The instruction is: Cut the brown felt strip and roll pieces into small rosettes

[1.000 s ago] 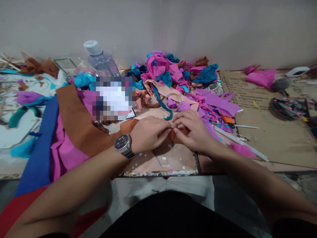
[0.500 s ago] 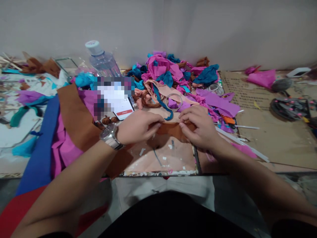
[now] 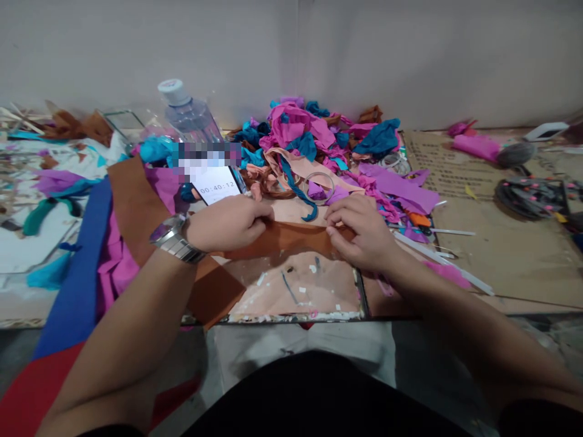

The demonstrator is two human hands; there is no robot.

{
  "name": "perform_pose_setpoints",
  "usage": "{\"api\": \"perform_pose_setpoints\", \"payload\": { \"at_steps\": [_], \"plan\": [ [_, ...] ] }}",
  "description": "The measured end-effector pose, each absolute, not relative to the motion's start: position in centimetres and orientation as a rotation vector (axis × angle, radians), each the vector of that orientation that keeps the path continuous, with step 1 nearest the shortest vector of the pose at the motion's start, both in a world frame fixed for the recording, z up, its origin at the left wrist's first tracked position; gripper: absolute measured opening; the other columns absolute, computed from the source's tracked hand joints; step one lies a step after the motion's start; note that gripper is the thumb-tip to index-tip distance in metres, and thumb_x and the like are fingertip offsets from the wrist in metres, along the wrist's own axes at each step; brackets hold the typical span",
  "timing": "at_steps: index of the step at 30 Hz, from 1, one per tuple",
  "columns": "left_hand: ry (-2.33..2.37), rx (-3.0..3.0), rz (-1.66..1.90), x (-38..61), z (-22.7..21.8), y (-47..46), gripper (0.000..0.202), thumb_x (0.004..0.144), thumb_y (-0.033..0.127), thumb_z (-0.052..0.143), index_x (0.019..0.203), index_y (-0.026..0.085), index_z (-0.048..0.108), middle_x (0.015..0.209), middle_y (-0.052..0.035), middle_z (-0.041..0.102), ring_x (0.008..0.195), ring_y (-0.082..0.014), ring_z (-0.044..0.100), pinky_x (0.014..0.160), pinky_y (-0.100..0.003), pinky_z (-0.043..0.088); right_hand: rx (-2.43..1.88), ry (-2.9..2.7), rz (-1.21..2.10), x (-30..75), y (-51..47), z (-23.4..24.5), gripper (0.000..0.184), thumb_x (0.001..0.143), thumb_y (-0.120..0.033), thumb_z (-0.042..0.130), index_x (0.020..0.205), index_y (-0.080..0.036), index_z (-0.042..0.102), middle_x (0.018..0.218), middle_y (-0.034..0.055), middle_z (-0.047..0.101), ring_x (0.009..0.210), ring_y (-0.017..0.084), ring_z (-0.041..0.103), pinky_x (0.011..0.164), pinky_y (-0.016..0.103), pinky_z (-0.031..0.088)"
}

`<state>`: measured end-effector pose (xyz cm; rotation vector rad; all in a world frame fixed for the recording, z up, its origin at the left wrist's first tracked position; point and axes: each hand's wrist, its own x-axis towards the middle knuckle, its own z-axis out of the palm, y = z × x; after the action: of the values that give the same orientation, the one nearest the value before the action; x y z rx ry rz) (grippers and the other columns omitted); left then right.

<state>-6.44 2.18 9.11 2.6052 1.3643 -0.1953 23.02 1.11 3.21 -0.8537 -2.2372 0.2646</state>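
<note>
A strip of brown crepe paper [image 3: 296,238] spans the gap between my two hands, its upper edge nearly straight and its lower edge wavy. My left hand [image 3: 230,224], with a metal wristwatch [image 3: 177,238] on the wrist, has its fingers closed on the strip's left part. On the right, my right hand [image 3: 362,233] pinches the strip between thumb and fingers. More brown paper hangs below my left wrist to the table edge. Just beyond the strip lie a twisted blue paper piece [image 3: 294,185] and a clear ring [image 3: 331,189], perhaps a tape roll.
A phone [image 3: 214,184] showing a timer leans near a capped water bottle [image 3: 191,118]. Crumpled pink, blue and purple paper [image 3: 296,124] is heaped at the back. Green-handled pliers [image 3: 39,217] lie left; white sticks [image 3: 455,270] and cardboard [image 3: 514,261] lie right.
My left hand has moved left along the upper edge, and a longer stretch of brown paper shows between my hands. My right hand has stayed nearly in place.
</note>
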Motion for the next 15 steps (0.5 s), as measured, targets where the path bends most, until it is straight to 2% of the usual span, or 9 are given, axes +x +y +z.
{"api": "perform_pose_setpoints", "payload": {
  "at_steps": [5, 11, 15],
  "plan": [
    [1.441, 2.596, -0.364, -7.4, 9.2, 2.4, 0.043, 0.088, 0.024, 0.038, 0.112, 0.020, 0.074, 0.090, -0.0096, 0.076, 0.077, -0.0239, 0.069, 0.069, -0.032, 0.045, -0.867, -2.228, 0.270, 23.0, 1.2, 3.2, 0.007, 0.087, -0.018, 0.063, 0.086, -0.023, 0.059, 0.099, 0.0053, 0.073, 0.100, 0.025, 0.065, 0.094, 0.046, 0.038],
    [1.438, 2.593, -0.091, -8.1, 8.7, 2.5, 0.039, 0.086, 0.023, 0.041, 0.105, 0.022, 0.075, 0.092, -0.0071, 0.077, 0.077, -0.0228, 0.069, 0.073, -0.031, 0.047, -0.876, -2.296, 0.250, 22.8, 1.0, 3.1, 0.005, 0.087, -0.019, 0.064, 0.088, -0.023, 0.060, 0.102, 0.0053, 0.073, 0.101, 0.026, 0.063, 0.095, 0.047, 0.035],
    [1.313, 2.584, 0.037, -6.7, 8.4, 2.0, 0.035, 0.087, 0.020, 0.045, 0.106, 0.021, 0.074, 0.099, -0.0061, 0.077, 0.086, -0.0226, 0.071, 0.078, -0.031, 0.048, -0.861, -2.342, 0.272, 22.1, 0.4, 3.1, 0.003, 0.091, -0.021, 0.062, 0.091, -0.023, 0.061, 0.102, 0.0047, 0.074, 0.100, 0.025, 0.062, 0.095, 0.047, 0.035]
  ]
}}
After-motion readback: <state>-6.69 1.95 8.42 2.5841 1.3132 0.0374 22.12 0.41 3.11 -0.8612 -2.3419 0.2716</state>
